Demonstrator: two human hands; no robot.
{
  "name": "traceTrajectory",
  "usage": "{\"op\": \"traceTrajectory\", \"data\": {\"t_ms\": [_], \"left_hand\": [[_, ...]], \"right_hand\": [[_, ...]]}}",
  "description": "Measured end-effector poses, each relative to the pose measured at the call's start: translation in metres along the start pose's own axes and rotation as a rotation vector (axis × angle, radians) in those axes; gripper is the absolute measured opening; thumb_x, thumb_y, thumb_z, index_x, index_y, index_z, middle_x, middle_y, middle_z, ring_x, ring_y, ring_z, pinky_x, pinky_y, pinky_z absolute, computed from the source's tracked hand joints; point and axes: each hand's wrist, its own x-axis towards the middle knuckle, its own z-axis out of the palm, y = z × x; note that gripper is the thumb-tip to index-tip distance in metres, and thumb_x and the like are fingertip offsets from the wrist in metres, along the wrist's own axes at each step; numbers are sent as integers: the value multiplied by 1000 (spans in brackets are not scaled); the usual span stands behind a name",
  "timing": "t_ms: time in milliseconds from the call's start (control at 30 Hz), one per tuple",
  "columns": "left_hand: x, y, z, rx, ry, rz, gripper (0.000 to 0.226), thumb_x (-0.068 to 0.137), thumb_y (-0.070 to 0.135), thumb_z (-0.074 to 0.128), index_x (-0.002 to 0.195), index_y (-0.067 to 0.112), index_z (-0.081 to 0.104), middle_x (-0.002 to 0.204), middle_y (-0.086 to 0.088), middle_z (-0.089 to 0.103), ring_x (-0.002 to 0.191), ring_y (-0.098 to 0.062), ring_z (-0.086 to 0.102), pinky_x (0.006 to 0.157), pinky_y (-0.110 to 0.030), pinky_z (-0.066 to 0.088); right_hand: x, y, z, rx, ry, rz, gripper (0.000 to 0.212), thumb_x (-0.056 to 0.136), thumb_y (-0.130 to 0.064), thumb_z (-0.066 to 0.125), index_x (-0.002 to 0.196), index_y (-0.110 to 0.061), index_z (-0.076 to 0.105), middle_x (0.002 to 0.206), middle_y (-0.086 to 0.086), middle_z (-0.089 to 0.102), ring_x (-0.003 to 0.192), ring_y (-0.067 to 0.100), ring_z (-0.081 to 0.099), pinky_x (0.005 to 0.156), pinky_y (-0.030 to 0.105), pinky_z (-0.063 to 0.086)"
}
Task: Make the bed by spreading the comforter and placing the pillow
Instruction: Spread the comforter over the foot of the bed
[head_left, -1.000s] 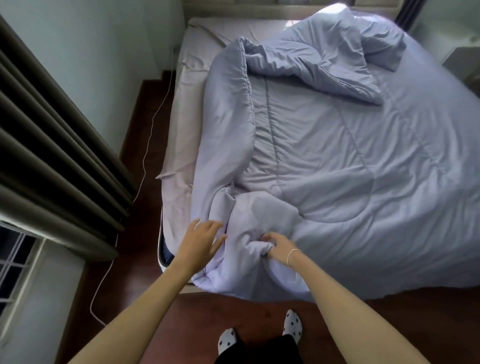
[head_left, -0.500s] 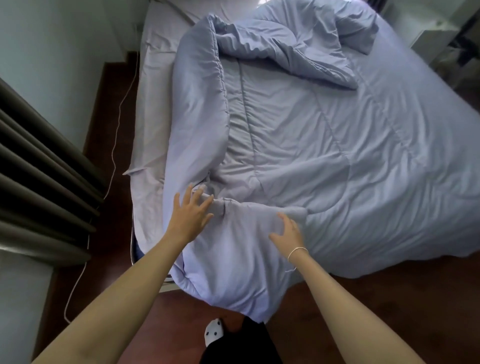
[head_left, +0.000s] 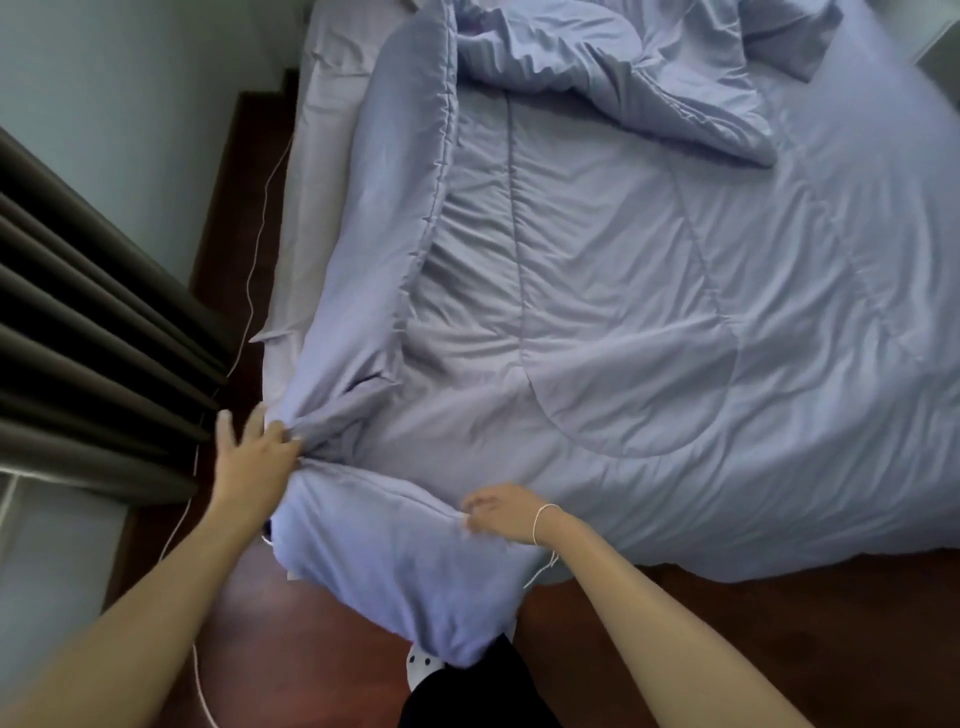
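Left hand (head_left: 254, 457) shifted outward — gripping comforter (head_left: 623, 312)

No legible text, label or number on anything here.

A pale lavender quilted comforter (head_left: 649, 322) covers most of the bed, its far end bunched in a crumpled fold and its near corner hanging over the bed's foot toward the dark red-brown wooden floor (head_left: 753, 639). The left hand (head_left: 254, 457) pinches gathered fabric at the comforter's left edge — fingers closed on it. The right hand (head_left: 511, 512), a thin bracelet on its wrist, rests on the fabric nearby, fingers curled. Dark grey pleated curtains (head_left: 88, 322) hang at left, beside a thin white cord (head_left: 254, 260).
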Motion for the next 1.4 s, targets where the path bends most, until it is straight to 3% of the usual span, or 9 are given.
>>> {"op": "traceTrajectory", "data": {"t_ms": [167,333,467,633,867,967,1067,1267,1400], "left_hand": [[0,13,-26,-182,76,-133,27,75,20,50,91,15,71,103,-11,59,117,-31,48,110,-57,10],[32,101,-40,-222,235,56,43,81,37,55,121,21,57,137,-14,49,131,-36,41,106,-62,22],[39,107,-8,-67,-13,-24,75,65,40,78,133,26,50,155,-16,24,140,-43,23,106,-69,12],[7,59,7,-20,-4,-175,70,76,-3,63,139,19,43,153,-18,27,136,-47,27,104,-71,13],[-15,-28,-7,-19,-30,-593,80,82,2,64,149,13,22,152,-26,21,138,-48,17,108,-68,13],[-6,-27,-8,45,97,-412,61,91,2,46,147,12,24,151,-25,24,137,-45,27,109,-62,16],[-2,-21,13,125,58,-100,71,89,5,49,151,18,18,157,-14,16,142,-35,23,114,-55,-2],[4,-76,51,162,-136,-238,76,94,20,52,151,18,2,158,-12,-12,146,-33,-4,116,-52,6],[18,-114,63,17,-187,-290,58,98,18,38,150,10,13,158,-17,1,146,-35,3,115,-48,17]], "right_hand": [[29,14,-58,-232,634,-51,77,83,-36,66,148,-25,27,157,11,19,144,29,20,116,43,23],[59,21,-83,-429,467,118,105,79,-52,67,149,-36,-10,157,9,-24,146,35,-14,117,55,5],[77,29,-54,-460,315,133,107,78,-52,67,149,-37,-12,156,11,-25,143,38,-20,118,53,1],[81,27,-43,-421,357,103,94,84,-50,61,150,-37,-5,157,12,-22,144,39,-17,117,51,9],[86,2,-63,-320,292,152,81,87,-41,59,150,-36,8,159,15,-9,145,40,-10,119,46,8],[90,-26,-50,-308,250,125,78,88,-38,58,149,-37,10,159,12,-11,144,44,-8,118,48,11],[99,-51,-31,-328,215,95,79,88,-37,57,149,-40,7,160,7,-11,143,45,-9,117,51,16],[118,-79,-7,-398,174,155,82,86,-43,57,149,-42,4,160,2,-12,143,47,-10,117,52,11],[127,-92,3,-459,163,275,90,82,-57,57,150,-40,1,159,6,-15,142,49,-11,117,53,8]]}}
